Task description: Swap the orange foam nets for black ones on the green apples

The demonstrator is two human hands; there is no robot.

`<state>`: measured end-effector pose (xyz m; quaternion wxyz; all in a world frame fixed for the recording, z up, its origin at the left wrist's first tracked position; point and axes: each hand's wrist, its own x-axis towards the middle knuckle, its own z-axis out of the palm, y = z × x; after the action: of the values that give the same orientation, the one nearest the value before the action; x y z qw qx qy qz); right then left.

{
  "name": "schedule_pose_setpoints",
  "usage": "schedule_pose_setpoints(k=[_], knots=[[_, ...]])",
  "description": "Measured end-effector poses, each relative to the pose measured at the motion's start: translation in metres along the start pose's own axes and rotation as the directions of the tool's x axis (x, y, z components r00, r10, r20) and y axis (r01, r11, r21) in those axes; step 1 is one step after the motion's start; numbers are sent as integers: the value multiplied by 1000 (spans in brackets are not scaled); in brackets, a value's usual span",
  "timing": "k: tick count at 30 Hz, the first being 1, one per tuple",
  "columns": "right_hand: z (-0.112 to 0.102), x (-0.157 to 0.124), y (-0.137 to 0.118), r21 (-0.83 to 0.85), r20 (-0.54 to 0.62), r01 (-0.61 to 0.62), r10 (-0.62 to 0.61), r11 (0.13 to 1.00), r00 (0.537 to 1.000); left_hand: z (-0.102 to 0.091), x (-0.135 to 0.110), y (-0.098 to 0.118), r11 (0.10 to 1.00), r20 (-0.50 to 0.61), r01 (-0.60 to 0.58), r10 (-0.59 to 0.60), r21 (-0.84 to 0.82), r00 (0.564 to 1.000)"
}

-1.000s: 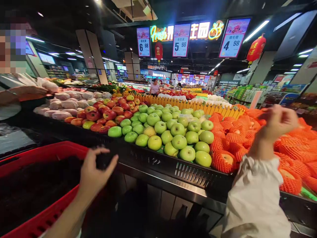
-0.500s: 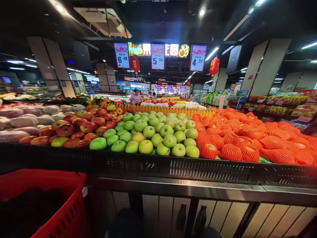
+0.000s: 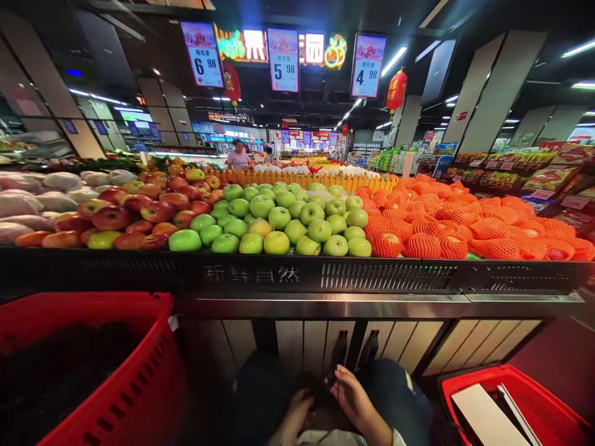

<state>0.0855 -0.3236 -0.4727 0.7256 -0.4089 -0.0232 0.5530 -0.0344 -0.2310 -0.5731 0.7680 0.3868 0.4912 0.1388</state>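
Left hand (image 3: 300, 406) and right hand (image 3: 352, 394) curl between the knees (image 3: 402, 390), below the stand's (image 3: 325, 305) front edge — can't tell if they pinch anything.

Price signs (image 3: 283, 60) — 6.98, 5.98, 4.98, 园 on neon sign (image 3: 315, 48), 新鲜自然 on black display front (image 3: 251, 274)

Head view, forward and down.

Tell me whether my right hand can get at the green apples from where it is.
Probably yes, if raised: your right hand is low, below the black front rail, but nothing covers the front green apples above it.
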Motion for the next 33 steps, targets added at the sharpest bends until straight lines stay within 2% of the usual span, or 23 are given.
schedule_pose_setpoints(k=[3, 7, 9, 12, 16, 18, 19, 20, 21, 23, 25, 26, 27, 28, 30, 31, 32, 33], knots=[[8, -3, 7, 44, 110, -19, 14, 999, 994, -1, -2, -5, 1000, 4, -29, 29, -1, 1000], [0, -10, 19, -116, 181, -21, 42, 993, 983, 3, -9, -11, 1000, 86, -5, 5, 3, 996], [-6, -15, 21, -190, 202, -21, 60, 982, 977, 2, -12, -12, 1000, 91, 13, -13, 7, 996], [-12, -16, 23, -274, 168, -38, 87, 961, 982, -2, -14, -12, 999, 100, 34, -34, 5, 994], [-18, -8, 27, -329, 55, -53, 75, 943, 996, -6, -9, -12, 997, 133, 62, -67, 40, 989], [-25, -3, 25, -375, 18, 2, 5, 927, 1000, -5, -7, -12, 996, 143, 65, -74, 67, 987], [-30, 0, 23, -425, 0, 64, -71, 903, 997, -4, -6, -12, 995, 153, 68, -79, 79, 985], [-35, 2, 19, -500, -13, 147, -178, 853, 984, -4, -6, -12, 994, 162, 72, -85, 85, 983], [-40, 4, 14, -599, -3, 230, -289, 767, 957, -5, -6, -11, 994, 169, 74, -87, 82, 982], [-44, 7, -2, -805, 90, 320, -430, 500, 899, -8, -6, -7, 998, 199, 62, -67, 31, 978], [-33, 10, -28, -921, 219, 330, -426, 206, 878, -13, -6, 0, 997, 235, 39, -24, -62, 972], [-20, 11, -46, -937, 277, 339, -409, 84, 869, -16, -6, 5, 994, 248, 40, -13, -106, 969], [-3, 11, -66, -921, 362, 388, -396, -14, 844, -19, -6, 9, 988, 249, 54, -16, -143, 968], [20, 10, -90, -876, 464, 474, -414, -87, 783, -22, -5, 13, 982, 236, 76, -34, -171, 971], [74, 6, -140, -785, 596, 583, -511, -209, 619, -26, -4, 21, 968, 185, 128, -88, -216, 979], [104, 4, -165, -769, 610, 587, -567, -253, 554, -28, -4, 23, 960, 157, 144, -107, -241, 982], [134, 3, -188, -785, 591, 545, -616, -292, 521, -28, -5, 26, 952, 130, 153, -122, -265, 984], [163, 2, -208, -822, 553, 466, -651, -326, 520, -28, -5, 27, 946, 106, 158, -133, -282, 985]])
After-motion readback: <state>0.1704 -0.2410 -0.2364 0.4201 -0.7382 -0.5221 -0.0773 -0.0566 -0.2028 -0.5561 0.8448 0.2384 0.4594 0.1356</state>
